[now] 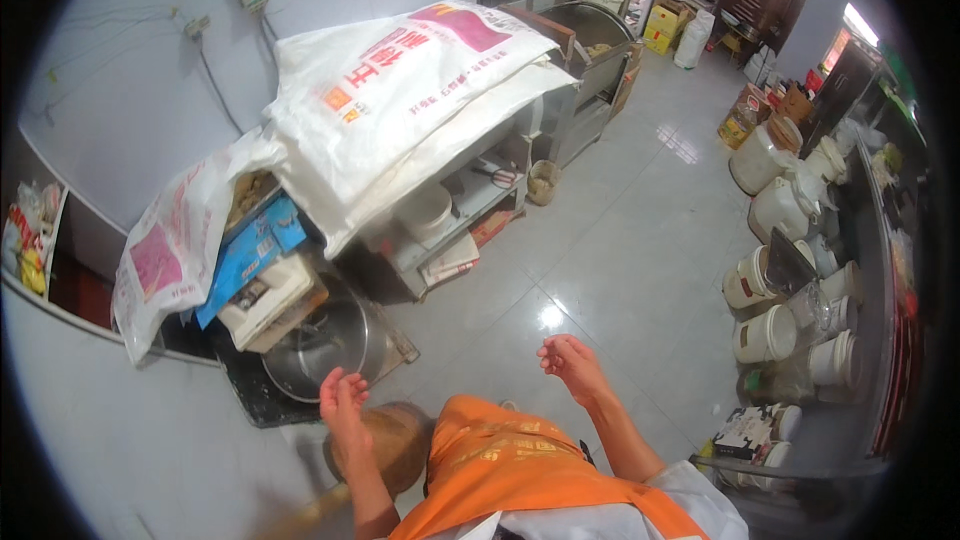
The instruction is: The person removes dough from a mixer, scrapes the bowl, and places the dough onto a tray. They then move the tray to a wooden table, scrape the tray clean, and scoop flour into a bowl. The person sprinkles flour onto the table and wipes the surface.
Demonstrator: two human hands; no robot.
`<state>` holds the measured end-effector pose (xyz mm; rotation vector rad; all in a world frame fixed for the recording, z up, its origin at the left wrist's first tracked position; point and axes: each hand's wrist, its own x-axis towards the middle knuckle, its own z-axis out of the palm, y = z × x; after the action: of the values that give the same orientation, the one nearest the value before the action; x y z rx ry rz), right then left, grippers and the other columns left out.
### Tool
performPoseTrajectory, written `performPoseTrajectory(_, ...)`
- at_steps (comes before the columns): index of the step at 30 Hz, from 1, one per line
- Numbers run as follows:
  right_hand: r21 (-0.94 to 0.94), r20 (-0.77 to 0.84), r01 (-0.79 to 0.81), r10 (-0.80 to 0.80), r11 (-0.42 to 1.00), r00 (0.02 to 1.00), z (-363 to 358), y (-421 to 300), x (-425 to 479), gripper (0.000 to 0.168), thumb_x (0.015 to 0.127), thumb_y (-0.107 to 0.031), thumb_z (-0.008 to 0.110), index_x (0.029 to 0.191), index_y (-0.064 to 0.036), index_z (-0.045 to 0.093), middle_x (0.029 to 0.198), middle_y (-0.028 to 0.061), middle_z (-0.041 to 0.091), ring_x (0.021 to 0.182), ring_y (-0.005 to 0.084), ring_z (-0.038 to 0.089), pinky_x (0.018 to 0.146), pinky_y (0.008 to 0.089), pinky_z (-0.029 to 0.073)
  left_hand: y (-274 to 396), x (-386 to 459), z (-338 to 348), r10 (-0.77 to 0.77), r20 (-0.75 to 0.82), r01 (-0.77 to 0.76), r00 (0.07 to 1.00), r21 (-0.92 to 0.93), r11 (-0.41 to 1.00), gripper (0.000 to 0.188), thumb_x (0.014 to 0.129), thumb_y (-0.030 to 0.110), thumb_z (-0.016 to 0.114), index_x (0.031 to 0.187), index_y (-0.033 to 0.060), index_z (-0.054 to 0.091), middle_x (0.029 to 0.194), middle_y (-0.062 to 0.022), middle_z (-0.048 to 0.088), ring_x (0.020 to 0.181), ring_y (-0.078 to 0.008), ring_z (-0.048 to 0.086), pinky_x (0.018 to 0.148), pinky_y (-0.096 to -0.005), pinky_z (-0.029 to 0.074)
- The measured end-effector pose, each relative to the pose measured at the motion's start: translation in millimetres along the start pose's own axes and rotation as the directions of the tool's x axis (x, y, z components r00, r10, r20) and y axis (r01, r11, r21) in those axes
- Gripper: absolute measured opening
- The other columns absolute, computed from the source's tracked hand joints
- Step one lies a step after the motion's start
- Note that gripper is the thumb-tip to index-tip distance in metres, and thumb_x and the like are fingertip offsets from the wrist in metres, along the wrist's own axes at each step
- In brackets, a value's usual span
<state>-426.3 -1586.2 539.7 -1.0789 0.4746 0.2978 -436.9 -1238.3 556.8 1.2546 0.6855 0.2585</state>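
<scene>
Both of my hands hang in the air in front of my orange apron (pixel 517 457). My left hand (pixel 346 406), its fingers loosely curled, holds nothing and appears above the near rim of a large metal bowl (pixel 319 360). Over the grey tiled floor is my right hand (pixel 571 366), also bare, with its fingers half bent. White woven sacks (pixel 390 105) with red and pink print drape over a metal stand to the left front. A blue printed bag (pixel 251 259) and a pale box-like thing (pixel 274 300) lie beside the bowl.
Under the sacks, a shelf (pixel 465 210) holds a white tub (pixel 426 211). A small pail (pixel 543 182) stands at its corner. White plastic buckets (pixel 763 334) line the right side. Farther off are a large metal machine (pixel 600 67), a yellow carton (pixel 664 26) and a white sack (pixel 694 41).
</scene>
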Motion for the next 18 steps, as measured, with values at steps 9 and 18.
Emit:
performPoseTrajectory(9, 0.01, -0.071, -0.14, 0.14, 0.99, 0.988, 42, 2, 70, 0.019, 0.089, -0.024, 0.051, 0.096, -0.007, 0.054, 0.087, 0.0053, 0.058, 0.072, 0.0121, 0.054, 0.066, 0.0264, 0.045, 56, 188, -6, 0.212, -0.137, -0.199, 0.968, 0.098, 0.975, 0.038, 0.089, 0.021, 0.051, 0.123, 0.0054, 0.045, 0.105, -0.0075, 0.057, 0.096, -0.0165, 0.055, 0.08, -0.029, 0.043)
performPoseTrajectory(18, 0.11, -0.17, -0.239, 0.256, 0.965, 0.952, 16, 20, 157, 0.037, 0.089, -0.037, 0.046, 0.111, -0.009, 0.054, 0.109, 0.0049, 0.056, 0.091, 0.0215, 0.051, 0.083, 0.0394, 0.04, 124, 390, 76, 0.251, -0.166, -0.254, 0.954, 0.001, 0.967, 0.066, 0.081, 0.049, 0.056, 0.124, 0.0011, 0.042, 0.119, -0.0137, 0.048, 0.11, -0.025, 0.045, 0.094, -0.0357, 0.033)
